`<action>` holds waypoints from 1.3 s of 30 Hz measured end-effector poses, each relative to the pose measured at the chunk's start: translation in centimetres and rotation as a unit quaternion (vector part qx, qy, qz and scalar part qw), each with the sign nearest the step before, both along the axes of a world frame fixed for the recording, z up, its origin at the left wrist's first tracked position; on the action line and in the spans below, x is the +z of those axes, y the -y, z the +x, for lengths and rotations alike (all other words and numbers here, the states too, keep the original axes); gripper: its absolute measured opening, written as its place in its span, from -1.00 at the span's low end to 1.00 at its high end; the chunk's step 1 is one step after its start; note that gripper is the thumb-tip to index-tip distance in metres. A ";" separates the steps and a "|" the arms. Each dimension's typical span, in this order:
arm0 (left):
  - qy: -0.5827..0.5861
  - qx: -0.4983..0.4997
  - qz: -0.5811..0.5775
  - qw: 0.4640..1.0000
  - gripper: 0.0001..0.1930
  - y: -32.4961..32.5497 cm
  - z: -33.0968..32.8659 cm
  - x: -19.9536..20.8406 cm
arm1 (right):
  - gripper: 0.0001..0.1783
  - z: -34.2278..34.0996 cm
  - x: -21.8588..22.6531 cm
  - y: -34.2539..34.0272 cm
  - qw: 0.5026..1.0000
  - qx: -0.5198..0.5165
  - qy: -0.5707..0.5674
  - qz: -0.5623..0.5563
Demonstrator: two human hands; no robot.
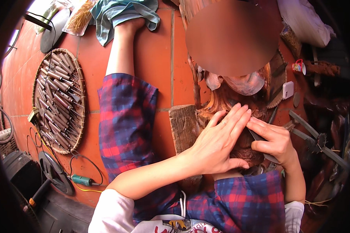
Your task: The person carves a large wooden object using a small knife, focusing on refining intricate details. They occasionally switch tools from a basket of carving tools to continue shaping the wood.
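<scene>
Between my bent knees lies a brown wood carving [216, 103] with smooth curved relief; a blurred patch hides much of its upper part. My left hand [223, 143] rests flat over it, fingers stretched out together and thumb apart, a ring on one finger. Close beside it, my right hand [274, 141] is closed around a dark, slim carving tool [271, 158]. The right fingertips meet the left fingers. Most of the tool, including its working end, is hidden by my hands.
At left, an oval wicker tray [83, 83] holds many wooden-handled carving chisels [58, 101]. Nearby are a green power tool [81, 179] and cables. A rough wood block [182, 126] stands beside the carving. At right lie grey metal bars [303, 124], a white phone-like object [287, 90] and a red cup [298, 66].
</scene>
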State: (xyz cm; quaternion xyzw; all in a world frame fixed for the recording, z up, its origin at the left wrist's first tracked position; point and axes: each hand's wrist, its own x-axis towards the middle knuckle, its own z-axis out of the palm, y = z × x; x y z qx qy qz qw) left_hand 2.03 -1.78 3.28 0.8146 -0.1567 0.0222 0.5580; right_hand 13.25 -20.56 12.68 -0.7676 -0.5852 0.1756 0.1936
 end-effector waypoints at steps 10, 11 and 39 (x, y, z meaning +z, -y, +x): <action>-0.002 0.004 -0.023 1.000 0.19 -0.8 0.0 0.4 | -0.77 -1.4 -0.6 -0.5 0.999 -0.034 0.006 0.023; 0.006 0.008 -0.026 1.000 0.19 -0.9 0.5 0.5 | -0.76 -1.5 -0.8 -0.6 0.998 -0.049 0.018 0.035; 0.101 0.063 0.094 0.988 -0.31 -2.6 -0.3 1.5 | -0.80 -3.0 2.3 -2.5 0.991 -0.091 -0.032 0.096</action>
